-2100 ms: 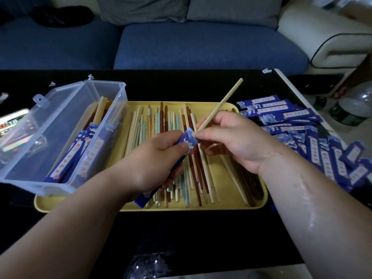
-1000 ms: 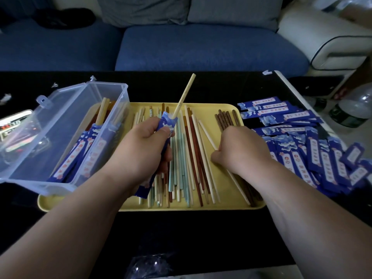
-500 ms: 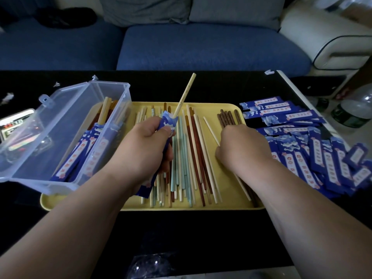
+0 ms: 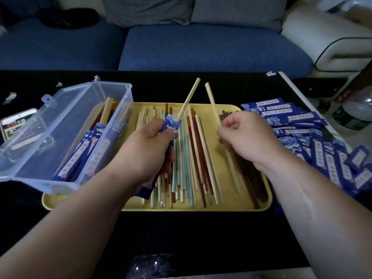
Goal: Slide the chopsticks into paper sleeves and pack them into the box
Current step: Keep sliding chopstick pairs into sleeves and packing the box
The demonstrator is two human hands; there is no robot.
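My left hand grips a blue paper sleeve over the yellow tray; one pale chopstick sticks up out of the sleeve's top. My right hand pinches a second pale chopstick, lifted off the tray with its tip pointing up and away. Many loose chopsticks in pale, teal and red-brown lie in the tray. A clear plastic box on the tray's left end holds several sleeved pairs.
A pile of empty blue sleeves spreads over the black table to the right of the tray. A phone lies behind the box at far left. Clear plastic wrap sits at the near edge. Bottles stand beyond the table's right edge.
My right hand, which was pressed down among the loose chopsticks, has picked one pale chopstick up and raised it. The left hand keeps holding the sleeve with the first chopstick in it.
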